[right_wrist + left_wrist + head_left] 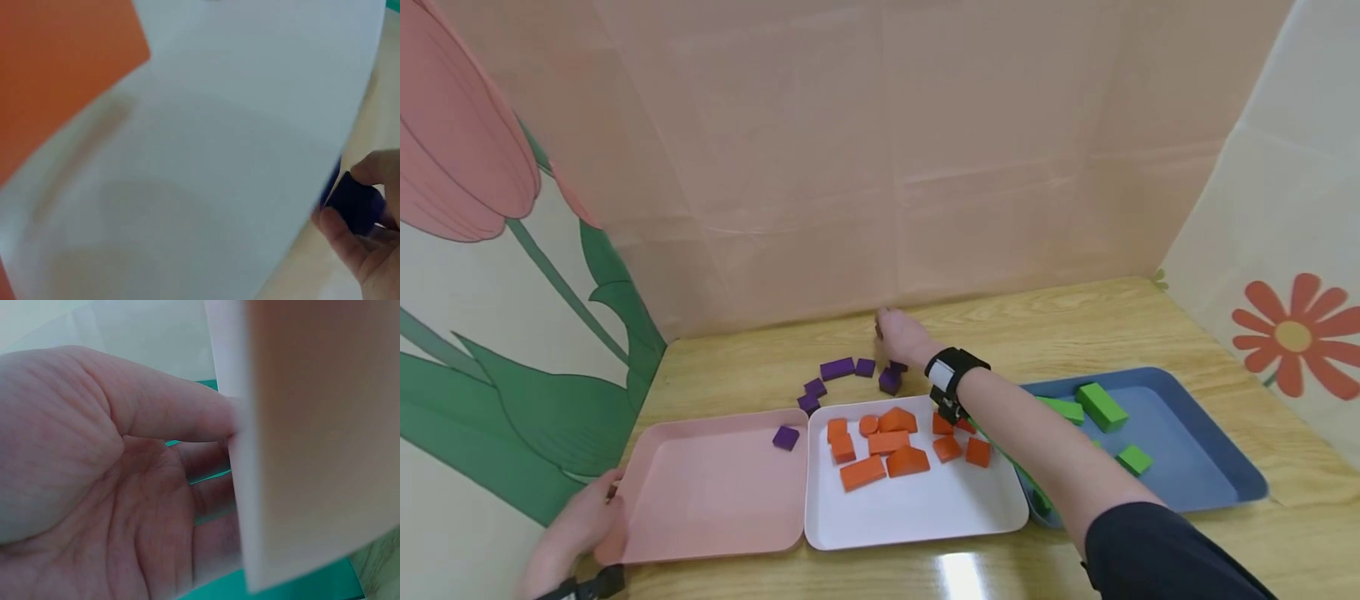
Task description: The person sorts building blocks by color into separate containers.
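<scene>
At the pink tray's point(715, 546) left end, my left hand point(583, 517) grips the rim. The left wrist view shows my thumb against the tray wall point(312, 437) and several fingers behind it. Across the table, my right hand point(906, 335) is beyond the white tray point(917, 525). A dark purple block point(357, 203) is pinched between its thumb and fingers in the right wrist view. Purple blocks point(890, 381) lie just below that hand, partly hidden by it. More purple blocks point(837, 368) curve leftward behind the trays. One purple cube point(786, 437) is in the pink tray.
Several orange blocks point(862, 473) lie in the white tray, which touches the pink one. On the right, a blue tray point(1195, 467) holds green blocks point(1102, 407), partly covered by my right forearm. A paper-covered wall point(887, 167) rises behind the wooden table point(1060, 321).
</scene>
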### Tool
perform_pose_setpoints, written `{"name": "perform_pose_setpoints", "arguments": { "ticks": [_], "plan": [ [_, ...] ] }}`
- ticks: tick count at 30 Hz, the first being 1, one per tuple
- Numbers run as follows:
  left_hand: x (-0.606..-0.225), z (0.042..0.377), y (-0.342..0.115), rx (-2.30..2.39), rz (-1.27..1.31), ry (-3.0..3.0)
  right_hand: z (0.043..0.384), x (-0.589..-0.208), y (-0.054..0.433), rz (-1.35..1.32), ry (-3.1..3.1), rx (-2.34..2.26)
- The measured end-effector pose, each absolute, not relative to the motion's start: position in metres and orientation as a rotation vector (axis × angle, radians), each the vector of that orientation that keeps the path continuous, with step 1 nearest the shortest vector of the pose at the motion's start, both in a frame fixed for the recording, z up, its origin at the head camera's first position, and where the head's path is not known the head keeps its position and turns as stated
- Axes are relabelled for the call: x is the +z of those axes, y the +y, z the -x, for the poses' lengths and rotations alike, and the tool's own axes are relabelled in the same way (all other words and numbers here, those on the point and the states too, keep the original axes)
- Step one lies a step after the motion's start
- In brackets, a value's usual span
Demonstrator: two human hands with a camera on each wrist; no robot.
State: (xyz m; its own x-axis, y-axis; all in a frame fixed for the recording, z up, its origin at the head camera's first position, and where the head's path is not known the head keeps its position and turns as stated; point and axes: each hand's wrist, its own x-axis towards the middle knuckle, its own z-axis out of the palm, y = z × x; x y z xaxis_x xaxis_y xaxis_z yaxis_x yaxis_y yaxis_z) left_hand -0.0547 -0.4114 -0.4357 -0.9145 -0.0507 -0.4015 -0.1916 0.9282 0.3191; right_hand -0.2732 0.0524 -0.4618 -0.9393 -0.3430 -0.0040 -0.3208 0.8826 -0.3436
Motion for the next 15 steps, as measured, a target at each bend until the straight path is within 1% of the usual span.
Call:
{"name": "perform_pose_setpoints", "arguments": {
  "ticks": [8,12,15],
  "plan": [
    [-0.438,0.057,-0.414,0.482,0.179,2.689,0.27,-0.456,0.051,0.633,3.009,-0.511],
    [-0.439,0.057,-0.415,0.481,0.159,2.697,0.262,-0.448,0.047,0.682,2.97,-0.552],
    [-0.439,0.058,-0.415,0.483,0.152,2.701,0.254,-0.441,0.041,0.775,2.941,-0.56]
  ]
}}
